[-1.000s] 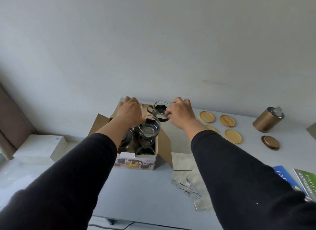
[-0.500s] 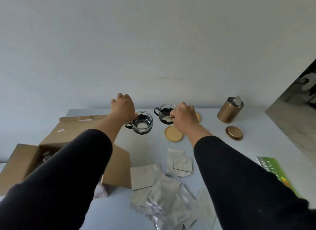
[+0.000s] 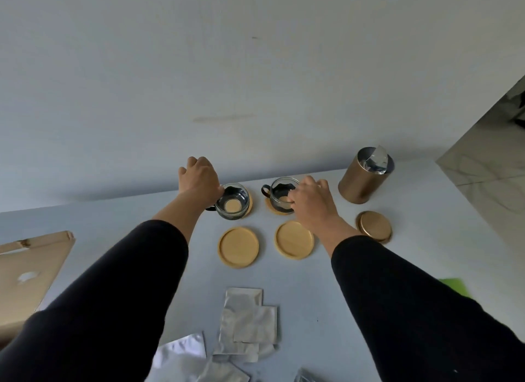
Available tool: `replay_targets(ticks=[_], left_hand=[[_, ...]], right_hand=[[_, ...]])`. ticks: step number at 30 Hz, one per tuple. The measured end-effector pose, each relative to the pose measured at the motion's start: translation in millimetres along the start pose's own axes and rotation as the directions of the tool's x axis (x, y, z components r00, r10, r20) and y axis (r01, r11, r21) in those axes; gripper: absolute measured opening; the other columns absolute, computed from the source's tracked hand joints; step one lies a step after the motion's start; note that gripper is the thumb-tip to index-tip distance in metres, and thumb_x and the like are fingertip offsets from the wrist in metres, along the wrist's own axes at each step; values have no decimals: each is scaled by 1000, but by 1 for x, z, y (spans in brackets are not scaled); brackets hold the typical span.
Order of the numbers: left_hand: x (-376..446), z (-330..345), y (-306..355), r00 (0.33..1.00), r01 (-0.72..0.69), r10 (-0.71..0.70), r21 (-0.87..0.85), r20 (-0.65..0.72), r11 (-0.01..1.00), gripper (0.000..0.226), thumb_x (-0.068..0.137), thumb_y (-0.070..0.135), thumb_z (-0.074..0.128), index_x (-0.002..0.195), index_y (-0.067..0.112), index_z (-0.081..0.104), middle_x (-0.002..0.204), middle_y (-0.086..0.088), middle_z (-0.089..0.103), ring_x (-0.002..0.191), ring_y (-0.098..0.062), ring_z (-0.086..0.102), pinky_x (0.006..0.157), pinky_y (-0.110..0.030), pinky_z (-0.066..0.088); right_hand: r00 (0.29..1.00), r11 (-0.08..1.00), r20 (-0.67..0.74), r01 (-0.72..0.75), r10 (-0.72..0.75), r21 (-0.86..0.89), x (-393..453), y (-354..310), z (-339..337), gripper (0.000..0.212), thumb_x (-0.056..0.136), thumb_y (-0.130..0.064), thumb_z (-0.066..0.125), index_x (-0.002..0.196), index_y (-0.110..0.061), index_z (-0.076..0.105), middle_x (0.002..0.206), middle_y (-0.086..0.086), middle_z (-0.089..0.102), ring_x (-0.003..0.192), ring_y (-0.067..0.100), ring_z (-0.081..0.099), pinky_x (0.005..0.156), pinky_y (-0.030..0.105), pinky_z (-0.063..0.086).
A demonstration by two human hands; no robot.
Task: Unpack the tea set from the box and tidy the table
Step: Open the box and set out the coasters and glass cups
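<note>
Two glass cups with black holders stand on round wooden coasters at the far side of the white table [image 3: 412,268]. My left hand [image 3: 200,181] grips the left cup [image 3: 233,201] at its near-left rim. The right cup [image 3: 279,194] is held at its right side by my right hand [image 3: 311,201]. Two bare wooden coasters, the left coaster [image 3: 238,246] and the right coaster [image 3: 294,240], lie just in front of the cups. The brown cardboard box [image 3: 27,279] sits at the left edge, its inside hidden.
A gold tin [image 3: 365,175] with a foil bag poking out stands at the back right, its gold lid [image 3: 373,226] lying in front of it. Several silver foil sachets [image 3: 245,324] lie near the front edge. Something green [image 3: 451,285] shows past my right sleeve. A wall runs behind the table.
Both hands carried the two cups out of the box and rightward, then down onto the two far coasters. The view has swung right, so the box is now at the left edge.
</note>
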State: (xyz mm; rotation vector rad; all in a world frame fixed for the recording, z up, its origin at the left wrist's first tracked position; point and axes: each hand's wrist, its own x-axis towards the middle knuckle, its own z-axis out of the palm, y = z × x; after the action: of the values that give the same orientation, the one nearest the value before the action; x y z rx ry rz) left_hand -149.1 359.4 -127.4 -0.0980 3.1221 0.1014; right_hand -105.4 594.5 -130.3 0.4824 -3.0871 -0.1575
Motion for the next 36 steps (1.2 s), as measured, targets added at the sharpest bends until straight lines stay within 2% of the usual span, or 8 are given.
replay_targets(ticks=[8,12,15,20,23,25,27,36], left_hand=[[33,23,8,1000,16,-17,27,15,1000,34,86,31,58,113,11,67,124,-2,51,119,-23,39,97,-34,35],[37,29,8,1000,19,-19,36,25,999,35,87,34,60,112,11,67,124,-2,50,120,-23,39,96,-34,35],[35,32,10,999,15,-16,34,32,999,34,88,37,61,111,14,69,126,-2,50,121,-23,39,97,-34,34],[33,36,12,999,45,-45,-4,15,999,32,89,35,60,110,14,70,125,-2,51,120,-23,40,96,-34,35],[32,38,11,998,64,-64,0,14,998,35,89,37,58,112,13,69,124,-3,52,120,-24,41,96,-34,36],[32,38,11,997,72,-72,1,10,997,36,90,39,58,112,13,69,124,-3,52,120,-24,41,96,-34,35],[32,39,10,997,77,-77,-5,-4,997,36,90,39,58,112,14,69,124,-2,53,119,-23,41,95,-34,35],[27,42,7,996,73,-76,-85,-36,994,35,90,44,58,110,19,71,124,-1,54,121,-23,40,97,-35,34]], right_hand=[[1000,998,-25,14,-13,54,22,14,30,18,87,-6,55,97,-15,68,97,1,66,111,22,48,90,36,32],[995,998,-95,22,-16,57,26,13,38,14,72,-1,70,78,-13,71,77,3,68,95,26,58,81,40,40],[997,999,-71,22,-19,44,24,12,39,14,66,-2,75,71,-14,71,70,2,67,88,25,60,77,39,42],[993,999,-117,25,-19,47,24,15,43,25,45,-1,85,53,-16,67,52,-1,60,69,24,61,63,38,47],[997,999,-81,8,-3,54,22,14,45,15,62,-4,80,62,-15,71,61,0,64,79,24,61,70,39,44],[998,999,-69,13,-10,49,23,16,46,9,78,-7,70,78,-15,73,75,1,68,94,23,57,80,40,40],[999,999,-27,22,-21,28,26,17,46,17,89,-10,57,93,-17,72,91,0,69,107,22,51,89,39,34],[1000,999,-10,5,-5,42,24,16,44,25,93,-15,52,111,-20,69,109,-2,66,115,20,47,92,36,33]])
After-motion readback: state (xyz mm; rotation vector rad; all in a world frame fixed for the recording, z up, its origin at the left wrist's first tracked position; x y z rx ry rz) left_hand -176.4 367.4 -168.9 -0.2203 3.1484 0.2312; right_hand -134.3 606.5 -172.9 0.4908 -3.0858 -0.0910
